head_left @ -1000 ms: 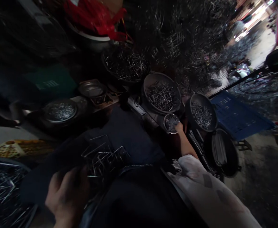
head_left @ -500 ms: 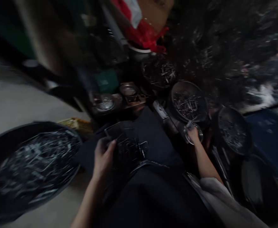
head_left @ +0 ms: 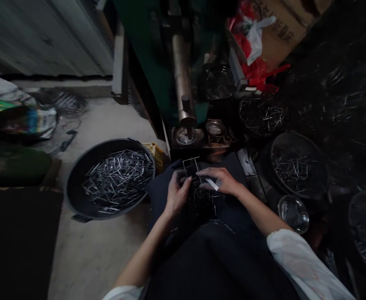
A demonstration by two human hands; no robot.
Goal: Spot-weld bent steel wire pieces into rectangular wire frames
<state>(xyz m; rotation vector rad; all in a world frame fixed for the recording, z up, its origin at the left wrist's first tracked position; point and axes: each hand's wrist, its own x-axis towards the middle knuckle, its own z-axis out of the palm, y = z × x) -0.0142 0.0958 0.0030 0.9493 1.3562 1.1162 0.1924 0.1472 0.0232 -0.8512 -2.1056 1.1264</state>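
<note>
My left hand (head_left: 177,195) is closed on a thin bent wire piece (head_left: 191,160), whose squared end stands up above the fingers. Close beside it, my right hand (head_left: 223,181) pinches near the same wire and holds several short shiny metal rods (head_left: 212,183), which stick out below its fingers. More bent wires (head_left: 214,204) lie on the dark cloth across my lap, under both hands. Just ahead, a machine's round metal shaft (head_left: 181,77) reaches down over a small dish of bright bits (head_left: 185,136). The exact contact of the fingertips with the wire is hard to make out.
A black tub of metal pieces (head_left: 119,181) stands on the floor at left, near a yellow basket (head_left: 156,155). On the right are a clear bowl (head_left: 293,214) and a round tub of bent wires (head_left: 295,166). A cardboard box (head_left: 283,31) is behind.
My right hand has come from the bowl at right to my left hand, bringing short metal rods. The view has swung left, and the machine shaft now shows clearly.
</note>
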